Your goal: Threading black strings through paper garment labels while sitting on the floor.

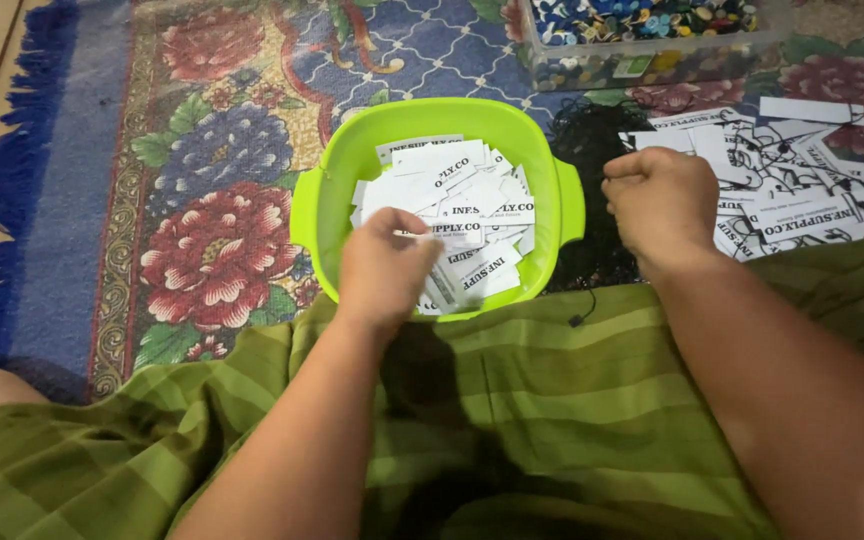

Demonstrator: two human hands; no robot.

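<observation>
Left hand (384, 268) inside green tub (324, 190), fingers pinched on white paper tag (439, 232). Right hand (660, 200) at 3 o'clock, fisted over black strings (592, 150). Tub partly filled; many loose tags (802, 190) left on carpet (202, 150).

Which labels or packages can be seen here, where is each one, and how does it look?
Paper tags: heaped in the lime-green basin in the middle, small white rectangles with black print; the left hand touches them.
Second pile of tags: on the carpet at right, beyond the right hand, white with black print, mixed with black strings.
Clear plastic box: top right, rectangular, full of small multicoloured pieces.
</observation>
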